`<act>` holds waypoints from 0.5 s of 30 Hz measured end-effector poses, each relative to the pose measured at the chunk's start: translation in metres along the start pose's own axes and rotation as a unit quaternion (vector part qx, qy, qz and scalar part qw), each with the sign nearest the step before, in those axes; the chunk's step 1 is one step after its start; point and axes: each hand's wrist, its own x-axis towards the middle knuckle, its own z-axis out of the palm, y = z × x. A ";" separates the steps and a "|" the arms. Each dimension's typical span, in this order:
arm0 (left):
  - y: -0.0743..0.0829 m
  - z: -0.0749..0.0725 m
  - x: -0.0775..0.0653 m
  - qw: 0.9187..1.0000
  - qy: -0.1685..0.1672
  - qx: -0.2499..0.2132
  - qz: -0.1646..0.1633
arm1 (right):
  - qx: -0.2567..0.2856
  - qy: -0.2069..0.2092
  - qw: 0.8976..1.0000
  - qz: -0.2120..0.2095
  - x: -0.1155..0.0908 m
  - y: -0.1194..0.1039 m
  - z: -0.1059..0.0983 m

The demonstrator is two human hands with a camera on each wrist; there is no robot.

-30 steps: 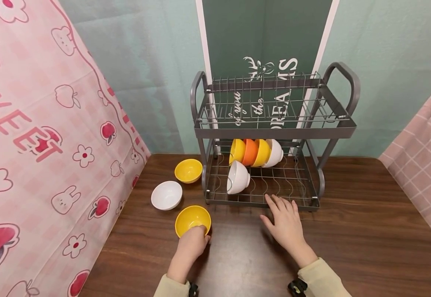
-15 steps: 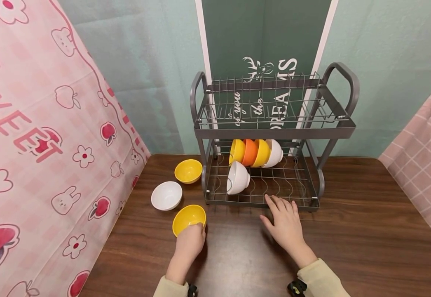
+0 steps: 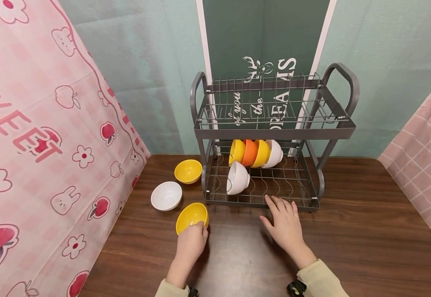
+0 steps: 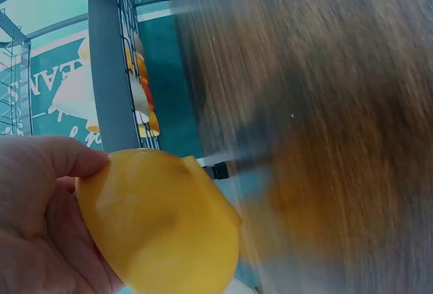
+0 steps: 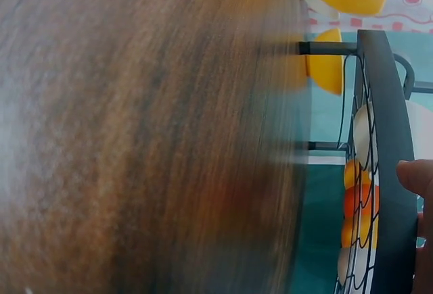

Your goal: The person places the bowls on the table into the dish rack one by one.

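My left hand [image 3: 191,245] pinches the near rim of a yellow bowl [image 3: 192,216], thumb on its outer side in the left wrist view. The bowl is tilted, its far side raised, and in that view it hangs above the tabletop. My right hand [image 3: 286,227] lies with fingers extended, fingertips on the front rail of the grey two-tier dish rack [image 3: 275,134]. On the lower tier, a white bowl [image 3: 239,179] stands on its side at the front left. Behind it, a yellow bowl [image 3: 236,152], an orange bowl [image 3: 250,153], another yellow bowl [image 3: 261,153] and a white bowl [image 3: 275,154] nest in a row.
Left of the rack, a small yellow bowl [image 3: 188,171] and a white bowl [image 3: 166,196] sit upright on the wooden table [image 3: 364,231]. Wire dividers run across the rack's upper tier [image 3: 263,103]. A pink printed cloth [image 3: 52,136] borders the left side.
The yellow bowl in my left hand has gone from nearly level to tilted, shifting first left, then slightly back right and away from me. My right hand stays on the rack's rail.
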 end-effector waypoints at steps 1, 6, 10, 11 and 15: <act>0.001 -0.001 0.000 1.000 0.005 -0.002 0.001 | 0.000 0.000 1.000 0.000 0.000 0.000 0.000; 0.005 -0.003 0.000 1.000 0.019 -0.009 0.006 | 0.012 -0.006 1.000 0.009 0.000 -0.001 -0.002; 0.009 -0.005 0.000 1.000 0.025 -0.011 0.010 | 0.062 -0.016 0.997 0.030 0.001 -0.005 -0.006; 0.010 -0.006 0.000 1.000 0.026 -0.012 0.011 | 0.080 -0.017 0.996 0.035 0.001 -0.006 -0.007; 0.014 -0.008 0.001 0.999 0.041 -0.014 0.022 | 0.149 -0.019 0.988 0.045 0.002 -0.013 -0.013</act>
